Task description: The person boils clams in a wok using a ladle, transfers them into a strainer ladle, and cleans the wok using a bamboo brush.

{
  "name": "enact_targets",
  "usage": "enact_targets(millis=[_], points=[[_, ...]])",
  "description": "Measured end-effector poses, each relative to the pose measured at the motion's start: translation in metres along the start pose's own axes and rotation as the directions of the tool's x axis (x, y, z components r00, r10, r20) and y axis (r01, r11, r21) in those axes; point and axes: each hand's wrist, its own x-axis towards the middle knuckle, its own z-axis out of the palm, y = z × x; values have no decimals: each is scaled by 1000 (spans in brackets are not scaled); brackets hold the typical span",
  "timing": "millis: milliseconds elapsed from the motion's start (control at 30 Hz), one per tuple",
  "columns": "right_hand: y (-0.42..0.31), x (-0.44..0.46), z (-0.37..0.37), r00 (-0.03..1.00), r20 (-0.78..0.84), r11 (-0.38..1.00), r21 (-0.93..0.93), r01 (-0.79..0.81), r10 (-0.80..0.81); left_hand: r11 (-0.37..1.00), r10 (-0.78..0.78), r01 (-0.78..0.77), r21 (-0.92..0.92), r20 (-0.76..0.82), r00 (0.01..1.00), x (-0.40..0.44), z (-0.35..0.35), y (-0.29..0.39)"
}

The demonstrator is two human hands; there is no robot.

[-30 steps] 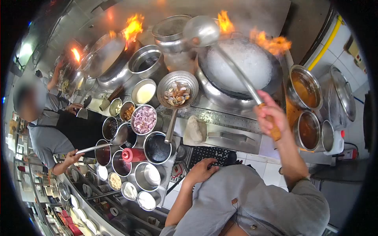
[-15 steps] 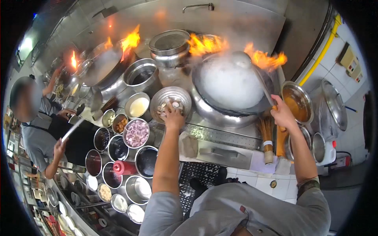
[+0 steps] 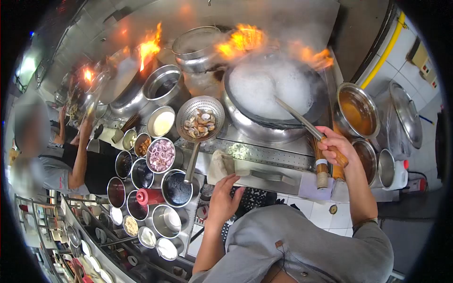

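Note:
My right hand (image 3: 336,147) is wrapped round the wooden grip of a ladle (image 3: 300,116). The ladle's metal shaft slants into the steaming, white, foamy liquid (image 3: 264,94) of a large wok (image 3: 309,119); its bowl is hidden in the foam. My left hand (image 3: 225,200) holds nothing, fingers stretched out and thumb apart, near the counter's front edge below a folded cloth (image 3: 221,166). Beyond it, a perforated strainer (image 3: 183,112) with a long handle (image 3: 192,162) holds a small pile of clams (image 3: 200,124).
Flames (image 3: 245,40) rise behind the wok. Left stand a bowl of sliced onions (image 3: 161,155), several metal pots and a red bottle (image 3: 148,197). A bamboo brush (image 3: 322,174) and a pan of brown liquid (image 3: 357,115) are at right. Another person (image 3: 56,162) works at far left.
My left hand has left the clams in the strainer and drawn back toward my body. The ladle has dropped from above the wok into the foam, my right hand lowering with it.

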Motion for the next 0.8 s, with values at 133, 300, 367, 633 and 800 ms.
enact_targets(millis=[133,300,367,633,800], points=[[-3,-21,-1,1000,14,997,-81,-2,4,997,-63,65,42,-49,997,1,-14,4],[-6,-47,-8,1000,-7,972,-237,3,-5,998,-41,44,50,-64,997,14,-23,11],[-2,-54,-16,999,42,967,-254,25,-15,998,-37,38,40,-18,999,16,-18,17],[7,-80,-31,1000,10,917,-399,9,-5,996,86,-79,-45,176,981,16,21,27],[6,-88,-36,1000,-7,847,-531,-14,12,994,103,-94,-48,235,966,18,26,33]])
